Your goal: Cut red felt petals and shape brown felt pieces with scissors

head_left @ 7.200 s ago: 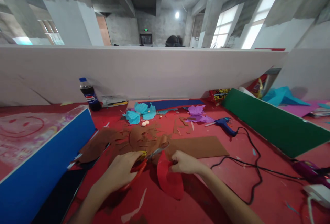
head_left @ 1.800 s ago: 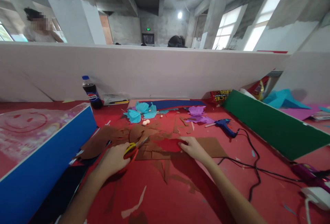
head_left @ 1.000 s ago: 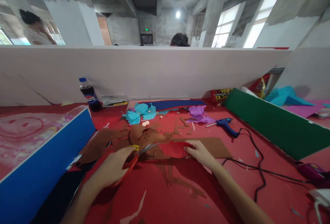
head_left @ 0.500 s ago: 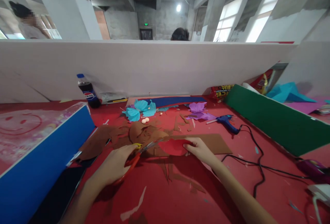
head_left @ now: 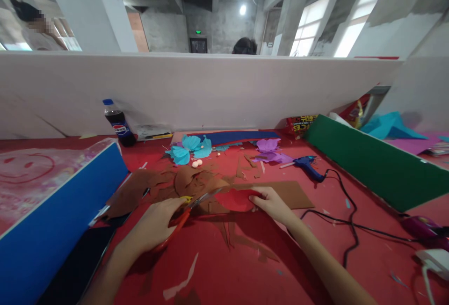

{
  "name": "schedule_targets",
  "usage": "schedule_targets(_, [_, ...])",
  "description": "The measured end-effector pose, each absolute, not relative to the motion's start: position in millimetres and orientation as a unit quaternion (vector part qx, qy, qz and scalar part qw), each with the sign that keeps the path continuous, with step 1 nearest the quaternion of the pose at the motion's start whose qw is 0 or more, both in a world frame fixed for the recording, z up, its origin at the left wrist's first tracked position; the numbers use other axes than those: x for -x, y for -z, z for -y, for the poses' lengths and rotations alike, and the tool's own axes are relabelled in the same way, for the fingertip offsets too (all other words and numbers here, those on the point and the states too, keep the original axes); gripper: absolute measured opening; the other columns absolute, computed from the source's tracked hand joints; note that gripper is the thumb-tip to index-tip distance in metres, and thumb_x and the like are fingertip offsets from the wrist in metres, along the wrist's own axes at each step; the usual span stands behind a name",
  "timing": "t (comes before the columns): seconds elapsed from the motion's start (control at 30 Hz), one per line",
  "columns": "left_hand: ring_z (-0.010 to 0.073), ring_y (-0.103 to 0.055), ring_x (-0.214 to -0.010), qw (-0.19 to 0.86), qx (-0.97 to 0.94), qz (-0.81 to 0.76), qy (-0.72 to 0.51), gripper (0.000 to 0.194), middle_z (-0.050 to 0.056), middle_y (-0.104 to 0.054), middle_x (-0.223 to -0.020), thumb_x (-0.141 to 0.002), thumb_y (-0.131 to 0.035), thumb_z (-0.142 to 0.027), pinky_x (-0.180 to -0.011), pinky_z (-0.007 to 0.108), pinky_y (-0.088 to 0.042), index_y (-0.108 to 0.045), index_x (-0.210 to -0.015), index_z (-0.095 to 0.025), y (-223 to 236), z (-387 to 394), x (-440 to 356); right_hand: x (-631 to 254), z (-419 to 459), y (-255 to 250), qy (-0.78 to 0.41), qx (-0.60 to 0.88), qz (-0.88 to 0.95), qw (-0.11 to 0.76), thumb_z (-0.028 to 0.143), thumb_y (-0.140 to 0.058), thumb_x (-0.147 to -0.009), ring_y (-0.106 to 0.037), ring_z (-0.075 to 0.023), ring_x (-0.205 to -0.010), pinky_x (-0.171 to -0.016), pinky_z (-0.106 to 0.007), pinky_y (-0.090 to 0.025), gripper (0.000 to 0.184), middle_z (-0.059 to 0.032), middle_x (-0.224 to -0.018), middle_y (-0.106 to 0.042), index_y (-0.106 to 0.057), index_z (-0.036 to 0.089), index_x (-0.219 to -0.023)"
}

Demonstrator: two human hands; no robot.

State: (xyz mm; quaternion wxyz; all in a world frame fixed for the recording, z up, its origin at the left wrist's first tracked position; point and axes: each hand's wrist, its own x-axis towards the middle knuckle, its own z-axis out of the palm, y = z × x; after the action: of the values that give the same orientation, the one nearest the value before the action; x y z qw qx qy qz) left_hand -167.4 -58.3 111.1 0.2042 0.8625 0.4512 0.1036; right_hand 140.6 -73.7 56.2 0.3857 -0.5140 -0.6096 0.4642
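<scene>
My left hand (head_left: 159, 221) is closed round the orange handles of a pair of scissors (head_left: 181, 223), whose blades point up and to the right. At the blade tips is the left edge of a rounded red piece of paper (head_left: 235, 200). My right hand (head_left: 270, 203) pinches that paper by its right side. Beneath the paper lies a flat brown sheet (head_left: 296, 195). Curled brown scraps (head_left: 191, 181) are heaped just beyond the scissors.
A blue crepe flower (head_left: 189, 149), a purple one (head_left: 270, 150) and a blue glue gun (head_left: 308, 167) with a black cord lie further back. A cola bottle (head_left: 119, 125) stands left. Blue (head_left: 70, 192) and green (head_left: 379, 162) boards flank the table; a phone (head_left: 79, 265) lies near left.
The view has shifted very slightly. Both hands, the scissors and the red paper keep nearly the same position.
</scene>
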Motion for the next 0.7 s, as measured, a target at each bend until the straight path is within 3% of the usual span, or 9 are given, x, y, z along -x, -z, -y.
schedule_targets(0.5, [0.0216,-0.053,-0.104,0.193,-0.861,-0.461,-0.096,0.043,0.001,-0.057,-0.116,-0.070,-0.050,-0.029,-0.086,0.029,-0.041,-0.053,-0.114,-0.027,-106.0,54.7,176.8,-142.3,73.3,-54.2,-0.453,0.512,0.619,0.387,0.019,-0.044,-0.072,-0.053,-0.0109,-0.053,-0.051,-0.020,-0.043,0.017,0.0006,-0.063,-0.057,-0.060,0.012,-0.075])
schedule_targets(0.7, [0.0205,-0.054,-0.103,0.189,-0.859,-0.465,-0.101,0.040,0.000,-0.058,-0.116,-0.075,-0.047,-0.036,-0.084,0.027,-0.043,-0.053,-0.113,-0.028,-108.8,58.6,171.1,-141.4,73.9,-54.6,-0.455,0.513,0.619,0.382,0.020,-0.045,-0.071,-0.053,-0.0109,-0.052,-0.051,-0.020,-0.043,0.018,0.0007,-0.062,-0.056,-0.060,0.012,-0.074])
